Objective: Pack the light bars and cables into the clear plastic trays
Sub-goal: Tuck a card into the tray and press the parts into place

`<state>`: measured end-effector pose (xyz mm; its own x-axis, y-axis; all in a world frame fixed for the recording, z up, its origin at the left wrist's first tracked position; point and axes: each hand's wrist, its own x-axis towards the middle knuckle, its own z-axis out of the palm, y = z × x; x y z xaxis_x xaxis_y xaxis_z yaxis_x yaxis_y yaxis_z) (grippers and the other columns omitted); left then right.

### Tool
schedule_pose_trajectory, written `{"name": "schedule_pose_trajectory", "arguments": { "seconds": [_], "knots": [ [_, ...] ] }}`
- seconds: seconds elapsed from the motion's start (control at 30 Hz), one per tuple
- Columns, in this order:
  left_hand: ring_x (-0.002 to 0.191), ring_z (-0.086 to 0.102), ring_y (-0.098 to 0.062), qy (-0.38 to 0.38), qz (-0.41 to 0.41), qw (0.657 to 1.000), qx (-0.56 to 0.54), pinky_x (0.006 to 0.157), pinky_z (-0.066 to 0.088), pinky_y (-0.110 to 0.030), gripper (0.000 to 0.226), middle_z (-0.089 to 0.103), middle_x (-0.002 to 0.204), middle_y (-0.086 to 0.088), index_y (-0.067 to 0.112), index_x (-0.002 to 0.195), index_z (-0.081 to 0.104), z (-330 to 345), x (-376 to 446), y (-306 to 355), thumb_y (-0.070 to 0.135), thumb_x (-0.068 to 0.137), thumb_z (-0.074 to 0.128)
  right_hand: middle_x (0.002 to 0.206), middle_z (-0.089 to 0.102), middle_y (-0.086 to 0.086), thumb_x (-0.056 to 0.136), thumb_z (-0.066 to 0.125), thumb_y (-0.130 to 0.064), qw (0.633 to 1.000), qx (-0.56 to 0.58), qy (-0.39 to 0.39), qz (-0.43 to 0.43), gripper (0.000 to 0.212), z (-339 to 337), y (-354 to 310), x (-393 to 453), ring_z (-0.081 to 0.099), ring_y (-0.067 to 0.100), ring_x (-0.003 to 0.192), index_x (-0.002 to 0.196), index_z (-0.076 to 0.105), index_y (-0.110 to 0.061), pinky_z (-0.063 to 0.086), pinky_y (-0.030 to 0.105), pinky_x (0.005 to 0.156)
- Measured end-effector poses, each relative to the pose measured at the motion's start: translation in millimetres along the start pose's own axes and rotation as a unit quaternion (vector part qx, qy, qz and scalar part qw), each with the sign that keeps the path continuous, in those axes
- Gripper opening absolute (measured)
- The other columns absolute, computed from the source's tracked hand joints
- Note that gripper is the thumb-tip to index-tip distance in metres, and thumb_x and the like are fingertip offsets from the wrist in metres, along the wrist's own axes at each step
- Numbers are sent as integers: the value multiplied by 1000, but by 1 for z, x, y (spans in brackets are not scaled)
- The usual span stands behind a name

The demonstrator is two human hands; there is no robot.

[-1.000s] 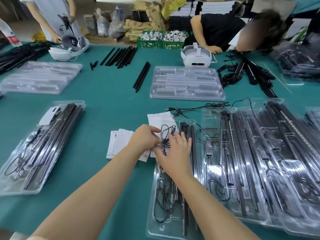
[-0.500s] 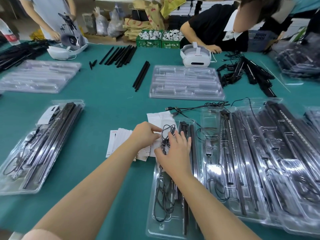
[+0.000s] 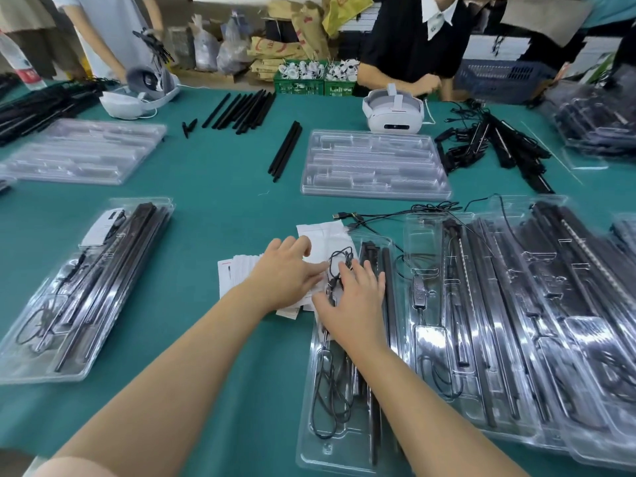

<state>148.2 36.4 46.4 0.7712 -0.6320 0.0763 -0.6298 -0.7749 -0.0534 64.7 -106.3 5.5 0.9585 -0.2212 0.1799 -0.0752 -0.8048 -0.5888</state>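
Leaflets: print unreadable. Left hand fingers relaxed on them; right hand fingers flat on cable.

no readable text, labels too blurred

We count on the worktop: two white headsets; two green crates; two unfilled clear trays; one filled tray at left; two hands over one tray; the overlapping trays at right we cannot count.
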Motion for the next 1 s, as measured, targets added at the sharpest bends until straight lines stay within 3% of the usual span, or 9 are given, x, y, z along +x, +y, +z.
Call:
{"name": "schedule_pose_trajectory", "arguments": {
  "seconds": [0.07, 0.17, 0.3, 0.43, 0.57, 0.7, 1.0],
  "knots": [
    [105, 43, -25, -1, 10, 999, 32, 88, 32, -37, 41, 44, 121, -2, 49, 143, 45, -3, 1, 3, 47, 104, 34, 162, 29, 11, 89, 54, -47, 1000, -4, 0, -1, 70, 0, 0, 0, 10, 25, 153, 149, 41, -14, -6, 46, 124],
    [105, 42, -24, 4, -14, 998, 54, 89, 33, -36, 36, 49, 115, 0, 41, 131, 60, -11, 2, 6, 42, 104, 36, 163, 26, 10, 88, 49, -53, 999, -37, -12, -1, 75, 0, 0, 0, 7, 24, 154, 151, 39, -14, -7, 45, 124],
    [112, 39, -24, -43, -87, 995, 30, 98, 33, -37, 48, 50, 120, 1, 34, 131, 62, -17, -1, -2, 61, 96, 45, 164, 24, 10, 85, 45, -63, 995, -95, -17, -10, 82, 3, 0, 0, 6, 26, 154, 152, 38, -17, -6, 47, 124],
    [112, 33, -26, -93, -100, 990, 42, 98, 31, -38, 66, 46, 121, -1, 35, 134, 57, -17, -6, -5, 76, 84, 51, 163, 24, 11, 85, 46, -66, 994, -107, -14, -11, 82, 4, 0, 0, 7, 27, 154, 152, 38, -18, -4, 49, 124],
    [112, 32, -25, -61, -80, 995, -30, 99, 29, -36, 53, 46, 123, 2, 40, 130, 59, -17, -6, 1, 64, 83, 63, 164, 24, 10, 86, 45, -67, 994, -108, -14, -8, 83, 5, -1, 1, 6, 27, 154, 152, 36, -18, -6, 49, 124],
    [115, 32, -24, -46, -69, 995, -50, 99, 27, -36, 34, 47, 124, 4, 41, 122, 65, -16, -7, 6, 53, 91, 61, 163, 25, 11, 85, 46, -66, 994, -110, -17, -11, 83, 5, 0, 1, 7, 27, 154, 152, 37, -18, -4, 51, 124],
    [108, 33, -20, -18, -78, 986, -146, 96, 28, -36, 28, 45, 107, 11, 40, 108, 68, -12, -7, 8, 57, 86, 67, 162, 28, 12, 91, 40, -57, 999, -45, -9, -6, 76, 7, 2, 2, 8, 27, 154, 151, 38, -11, -10, 49, 123]
  ]
}}
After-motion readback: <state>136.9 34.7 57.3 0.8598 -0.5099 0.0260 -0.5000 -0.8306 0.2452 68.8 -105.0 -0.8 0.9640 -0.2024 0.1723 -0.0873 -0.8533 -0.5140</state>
